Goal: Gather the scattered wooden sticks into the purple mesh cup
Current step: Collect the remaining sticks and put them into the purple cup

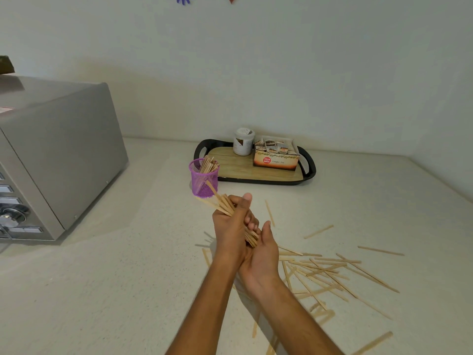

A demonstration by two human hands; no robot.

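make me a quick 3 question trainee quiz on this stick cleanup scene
1. True or false: the purple mesh cup already holds some wooden sticks.
2. Which hand grips the bundle of thin wooden sticks? A) left hand B) right hand
3. What holds the white lidded jar and ginger tea box?

Key: 1 true. 2 A; the right hand supports the bundle's lower end. 3 the black-rimmed wooden tray.

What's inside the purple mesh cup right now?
The purple mesh cup holds a leaning bunch of wooden sticks, tops poking above the rim. Its bottom shows only dimly through the mesh, so no count is possible.
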